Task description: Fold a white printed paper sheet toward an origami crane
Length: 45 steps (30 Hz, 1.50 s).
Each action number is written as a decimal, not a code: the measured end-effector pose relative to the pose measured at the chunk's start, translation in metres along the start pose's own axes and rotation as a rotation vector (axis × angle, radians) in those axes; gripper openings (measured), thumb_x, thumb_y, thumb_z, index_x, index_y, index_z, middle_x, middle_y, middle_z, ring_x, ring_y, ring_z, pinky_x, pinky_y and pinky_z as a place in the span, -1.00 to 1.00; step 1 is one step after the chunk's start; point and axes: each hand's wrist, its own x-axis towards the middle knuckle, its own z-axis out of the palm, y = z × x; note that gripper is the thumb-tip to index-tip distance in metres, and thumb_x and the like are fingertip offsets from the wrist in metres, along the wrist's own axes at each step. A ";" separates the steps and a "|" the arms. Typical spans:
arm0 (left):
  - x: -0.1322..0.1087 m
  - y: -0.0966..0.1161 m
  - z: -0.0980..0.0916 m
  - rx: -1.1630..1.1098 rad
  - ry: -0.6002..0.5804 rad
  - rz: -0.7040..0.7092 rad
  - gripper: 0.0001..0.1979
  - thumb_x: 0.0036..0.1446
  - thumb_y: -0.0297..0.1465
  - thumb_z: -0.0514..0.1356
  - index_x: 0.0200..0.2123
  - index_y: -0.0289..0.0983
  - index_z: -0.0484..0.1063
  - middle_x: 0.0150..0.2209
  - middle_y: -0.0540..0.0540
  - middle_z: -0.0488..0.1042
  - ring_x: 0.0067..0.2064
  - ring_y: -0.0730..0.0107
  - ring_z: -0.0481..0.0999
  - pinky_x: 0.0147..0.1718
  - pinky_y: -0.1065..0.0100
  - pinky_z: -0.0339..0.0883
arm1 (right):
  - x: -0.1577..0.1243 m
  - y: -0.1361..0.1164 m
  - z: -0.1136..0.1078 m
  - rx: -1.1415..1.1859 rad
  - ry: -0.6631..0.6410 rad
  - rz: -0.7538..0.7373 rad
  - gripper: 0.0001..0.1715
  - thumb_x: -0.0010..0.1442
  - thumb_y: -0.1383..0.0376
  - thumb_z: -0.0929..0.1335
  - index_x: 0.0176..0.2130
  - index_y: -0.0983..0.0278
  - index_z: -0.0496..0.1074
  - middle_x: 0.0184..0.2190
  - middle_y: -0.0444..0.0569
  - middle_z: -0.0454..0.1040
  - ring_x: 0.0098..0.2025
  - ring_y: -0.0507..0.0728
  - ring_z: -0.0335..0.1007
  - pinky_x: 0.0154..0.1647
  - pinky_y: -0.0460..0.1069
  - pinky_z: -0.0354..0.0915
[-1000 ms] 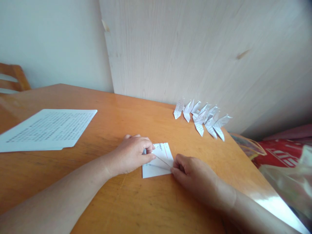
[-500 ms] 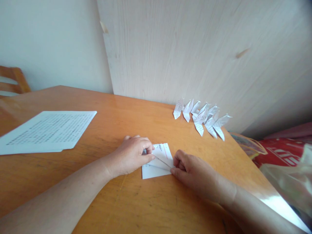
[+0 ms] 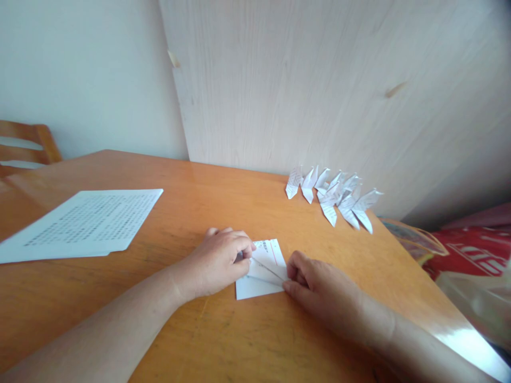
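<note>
A small folded sheet of white paper (image 3: 261, 288), with print and a red line on it, lies flat on the wooden table. A slanting fold edge crosses its middle. My left hand (image 3: 223, 260) covers the paper's left side, fingers curled and thumb beside the forefinger at the fold. At the lower right corner, my right hand (image 3: 313, 279) pinches the paper between thumb and bent forefinger. The remaining fingers of that hand are curled in. How much paper lies under the left fingers is hidden.
Several folded paper figures (image 3: 329, 205) stand at the table's back right, near the pale panel. On the left lies a stack of printed sheets (image 3: 91, 221). A wooden chair (image 3: 30, 141) is behind it. Red and whitish bags (image 3: 475, 255) lie beyond the right table edge.
The whole view has shifted slightly, so everything sits a little lower. My left thumb has drawn in closer to the forefinger. The right hand keeps its pinch at the corner.
</note>
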 end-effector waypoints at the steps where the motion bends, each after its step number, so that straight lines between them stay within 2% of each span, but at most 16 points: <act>1: 0.000 0.001 0.000 0.000 0.000 -0.001 -0.94 0.16 -0.39 0.15 -0.37 -0.19 0.41 -0.20 0.03 0.55 -0.13 0.26 0.43 -0.09 0.21 0.06 | 0.000 -0.001 0.000 -0.001 -0.001 0.001 -0.94 0.20 0.28 0.31 -0.28 0.23 0.32 -0.43 -0.11 0.45 -0.45 0.03 0.25 -0.46 -0.06 -0.02; 20: -0.002 0.000 0.001 -0.077 -0.023 -0.041 -0.94 0.18 -0.42 0.12 -0.36 -0.20 0.35 -0.15 0.01 0.50 -0.06 0.26 0.41 -0.05 0.18 0.13 | -0.001 -0.001 -0.001 -0.004 0.006 0.003 -0.94 0.19 0.27 0.32 -0.30 0.23 0.35 -0.43 -0.10 0.47 -0.44 0.05 0.28 -0.45 -0.05 0.01; 25: -0.003 0.001 -0.001 -0.098 -0.047 -0.072 -0.98 0.17 -0.41 0.13 -0.30 -0.18 0.34 -0.14 0.00 0.49 -0.06 0.25 0.42 -0.10 0.22 0.20 | 0.001 0.002 0.001 -0.007 0.013 -0.002 -0.93 0.20 0.26 0.32 -0.30 0.22 0.34 -0.45 -0.11 0.46 -0.46 0.05 0.27 -0.46 -0.04 0.00; 31: -0.004 0.003 -0.005 -0.091 -0.049 -0.108 -0.86 0.17 -0.36 0.14 -0.17 -0.15 0.33 -0.15 -0.01 0.49 -0.11 0.23 0.44 -0.08 0.20 0.22 | 0.001 0.002 0.003 -0.005 0.017 0.005 -0.95 0.18 0.28 0.32 -0.31 0.22 0.34 -0.45 -0.10 0.47 -0.46 0.05 0.28 -0.47 -0.04 0.00; 45: -0.002 0.002 -0.007 -0.121 -0.094 -0.080 -0.81 0.16 -0.46 0.11 -0.17 -0.10 0.39 -0.14 0.05 0.46 -0.07 0.28 0.41 -0.09 0.23 0.18 | 0.001 0.001 0.001 -0.002 0.018 0.004 -0.96 0.17 0.28 0.31 -0.32 0.21 0.35 -0.45 -0.11 0.48 -0.45 0.06 0.29 -0.47 -0.04 0.02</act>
